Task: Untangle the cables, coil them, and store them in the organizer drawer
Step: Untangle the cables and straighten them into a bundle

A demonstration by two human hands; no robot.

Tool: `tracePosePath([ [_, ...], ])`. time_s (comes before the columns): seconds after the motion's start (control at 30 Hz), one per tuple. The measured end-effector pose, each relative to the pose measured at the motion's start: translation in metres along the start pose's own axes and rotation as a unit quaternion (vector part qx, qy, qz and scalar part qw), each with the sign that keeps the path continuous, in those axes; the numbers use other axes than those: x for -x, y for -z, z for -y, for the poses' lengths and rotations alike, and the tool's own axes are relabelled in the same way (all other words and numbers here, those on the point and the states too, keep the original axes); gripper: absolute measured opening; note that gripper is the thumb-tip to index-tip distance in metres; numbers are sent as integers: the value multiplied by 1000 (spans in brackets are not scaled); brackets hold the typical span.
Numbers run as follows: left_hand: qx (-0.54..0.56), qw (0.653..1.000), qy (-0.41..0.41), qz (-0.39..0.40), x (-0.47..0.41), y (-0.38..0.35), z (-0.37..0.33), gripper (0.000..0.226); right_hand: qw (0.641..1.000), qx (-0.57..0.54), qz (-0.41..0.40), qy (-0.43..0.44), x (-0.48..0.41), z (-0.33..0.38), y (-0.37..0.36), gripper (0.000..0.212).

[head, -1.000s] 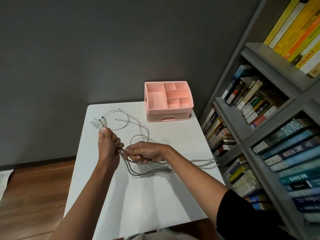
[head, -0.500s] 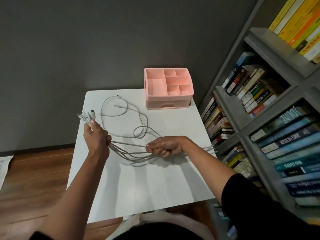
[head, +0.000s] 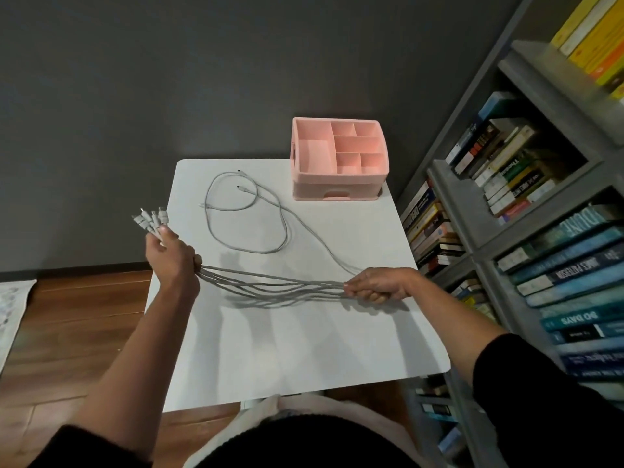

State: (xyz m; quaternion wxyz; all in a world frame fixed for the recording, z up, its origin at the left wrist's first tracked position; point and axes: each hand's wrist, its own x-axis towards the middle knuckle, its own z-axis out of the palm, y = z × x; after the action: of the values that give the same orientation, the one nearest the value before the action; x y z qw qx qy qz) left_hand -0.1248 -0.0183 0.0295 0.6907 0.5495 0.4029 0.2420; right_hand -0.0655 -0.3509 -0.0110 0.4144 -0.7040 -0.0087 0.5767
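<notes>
Over the white square table (head: 304, 349), pink plastic organizer box (head: 337, 184) at its far edge, limp grey cables (head: 270, 283) stretch between two fists: left hand (head: 172, 261) grips below the white plugs (head: 152, 219), right hand (head: 378, 285) clutches the strands. Light, floppy stuff, so I'd hold near the plugs.

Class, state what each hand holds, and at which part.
Both grip the bundle of grey cables: the left hand just below the white plug ends, the right hand farther along, the strands spanning between them.
</notes>
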Motion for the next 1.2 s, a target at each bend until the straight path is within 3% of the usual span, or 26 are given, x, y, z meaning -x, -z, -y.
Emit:
tracePosePath([
  [0.3, -64, 992, -67, 88, 1, -6, -4, 29, 985, 99, -140, -26, -13, 3, -16, 28],
  [0.6, -172, 936, -81, 296, 30, -26, 6, 33, 984, 136, -110, 22, -18, 47, -42, 29],
  [0.73, -225, 889, -2, 400, 40, -34, 10, 22, 988, 130, -37, 78, -12, 69, -39, 31],
  [0.9, -336, 771, 93, 533, 51, -30, 15, 34, 990, 83, 34, 112, -4, 93, -35, 30],
  [0.97, -363, 757, 78, 538, 48, -26, 13, 36, 990, 85, 51, 101, -1, 88, -30, 29],
  [1.2, -398, 782, 27, 478, 8, 7, 8, 37, 998, -9, 46, 45, 11, 39, 5, 26],
])
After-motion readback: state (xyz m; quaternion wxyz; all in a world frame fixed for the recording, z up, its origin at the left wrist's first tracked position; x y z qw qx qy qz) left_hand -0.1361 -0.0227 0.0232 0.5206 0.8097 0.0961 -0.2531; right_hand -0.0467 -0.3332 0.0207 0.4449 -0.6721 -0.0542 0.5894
